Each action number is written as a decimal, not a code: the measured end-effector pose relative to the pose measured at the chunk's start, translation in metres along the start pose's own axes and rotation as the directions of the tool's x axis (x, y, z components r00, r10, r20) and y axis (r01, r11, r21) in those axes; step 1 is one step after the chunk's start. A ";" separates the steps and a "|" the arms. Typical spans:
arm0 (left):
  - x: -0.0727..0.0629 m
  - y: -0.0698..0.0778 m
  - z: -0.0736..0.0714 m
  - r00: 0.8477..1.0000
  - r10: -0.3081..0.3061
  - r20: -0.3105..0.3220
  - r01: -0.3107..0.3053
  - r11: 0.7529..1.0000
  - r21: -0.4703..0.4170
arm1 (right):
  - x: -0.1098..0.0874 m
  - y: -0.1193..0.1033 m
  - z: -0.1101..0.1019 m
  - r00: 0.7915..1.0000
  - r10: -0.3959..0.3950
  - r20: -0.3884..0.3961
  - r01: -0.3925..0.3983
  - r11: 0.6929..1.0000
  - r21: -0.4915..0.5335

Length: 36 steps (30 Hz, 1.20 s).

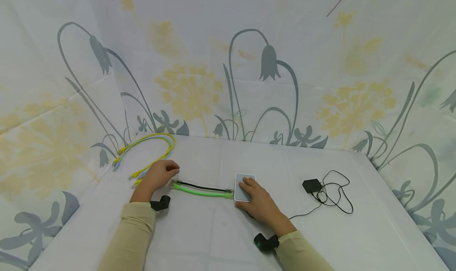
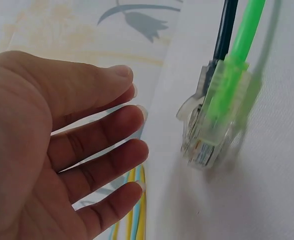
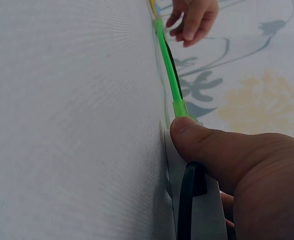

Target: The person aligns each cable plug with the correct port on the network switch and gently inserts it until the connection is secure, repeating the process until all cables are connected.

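Observation:
A small white network box [image 1: 240, 180] with a grey top lies on the table, and my right hand [image 1: 261, 203] grips it. Fingers spread over its top while the thumb [image 3: 211, 145] presses the side where a black power cord [image 3: 185, 205] enters. From the box's left side run a green network cable [image 1: 203, 193] and a shorter-looking black network cable [image 1: 203, 186]. Their free clear plugs [image 2: 209, 135] lie side by side near my left hand [image 1: 158, 177]. That hand holds nothing; its fingers are loosely bent, apart from the plugs in the left wrist view.
Yellow and light-blue network cables [image 1: 171, 142] lie looped at the back left, partly behind the left hand. A black power adapter [image 1: 311, 186] with a tangled cord [image 1: 350, 201] rests at the right. Flower-printed cloth [image 1: 199, 45] stands behind the white table [image 1: 199, 231].

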<state>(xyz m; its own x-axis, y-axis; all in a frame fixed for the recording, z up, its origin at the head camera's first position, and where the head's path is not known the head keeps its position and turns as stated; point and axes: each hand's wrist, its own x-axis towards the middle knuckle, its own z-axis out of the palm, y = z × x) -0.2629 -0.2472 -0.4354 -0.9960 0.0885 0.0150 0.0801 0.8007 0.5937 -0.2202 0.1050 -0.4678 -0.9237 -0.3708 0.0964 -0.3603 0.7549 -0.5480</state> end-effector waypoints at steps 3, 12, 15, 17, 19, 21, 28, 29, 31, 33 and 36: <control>-0.002 -0.004 -0.003 0.999 0.000 -0.032 0.000 1.000 0.006 | 0.000 0.001 0.001 1.000 0.000 0.002 0.000 1.000 0.000; -0.008 -0.018 -0.013 0.991 -0.081 -0.106 0.081 0.997 -0.008 | 0.000 0.003 0.005 1.000 -0.007 0.005 0.007 1.000 -0.011; -0.008 -0.021 -0.015 0.987 -0.103 -0.119 0.103 0.995 -0.008 | -0.001 0.003 0.006 1.000 -0.001 0.009 0.001 1.000 -0.011; -0.007 -0.024 -0.016 0.985 -0.115 -0.128 0.115 0.993 -0.002 | -0.001 0.003 0.005 1.000 0.003 0.012 -0.003 1.000 -0.006; -0.007 -0.027 -0.017 0.983 -0.127 -0.131 0.128 0.992 0.002 | -0.001 0.003 0.005 1.000 0.005 0.016 -0.005 1.000 -0.001; -0.007 -0.031 -0.018 0.982 -0.135 -0.134 0.138 0.990 0.008 | -0.001 0.003 0.005 1.000 0.005 0.017 -0.005 1.000 0.002; -0.010 -0.039 -0.024 0.979 -0.140 -0.151 0.146 0.989 0.030 | 0.001 0.004 0.005 1.000 -0.006 0.010 0.006 1.000 -0.009; -0.011 -0.040 -0.026 0.978 -0.139 -0.152 0.146 0.989 0.035 | 0.001 0.004 0.005 1.000 -0.003 0.012 0.003 1.000 -0.009; -0.011 -0.041 -0.029 0.978 -0.136 -0.158 0.145 0.988 0.045 | 0.002 0.004 0.005 1.000 0.002 0.015 -0.001 1.000 -0.014; -0.012 -0.044 -0.031 0.976 -0.140 -0.167 0.150 0.987 0.053 | 0.003 0.005 0.004 1.000 0.003 0.014 -0.003 1.000 -0.012; -0.013 -0.049 -0.035 0.974 -0.147 -0.175 0.161 0.985 0.067 | 0.003 0.004 0.003 1.000 0.006 0.014 -0.006 1.000 -0.010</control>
<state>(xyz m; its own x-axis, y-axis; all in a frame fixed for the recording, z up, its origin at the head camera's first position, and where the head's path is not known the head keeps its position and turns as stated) -0.2552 -0.3086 -0.4368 -0.9885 -0.1354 0.0678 -0.0789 0.8425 0.5328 -0.2246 0.1053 -0.4724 -0.9239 -0.3737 0.0818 -0.3563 0.7625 -0.5400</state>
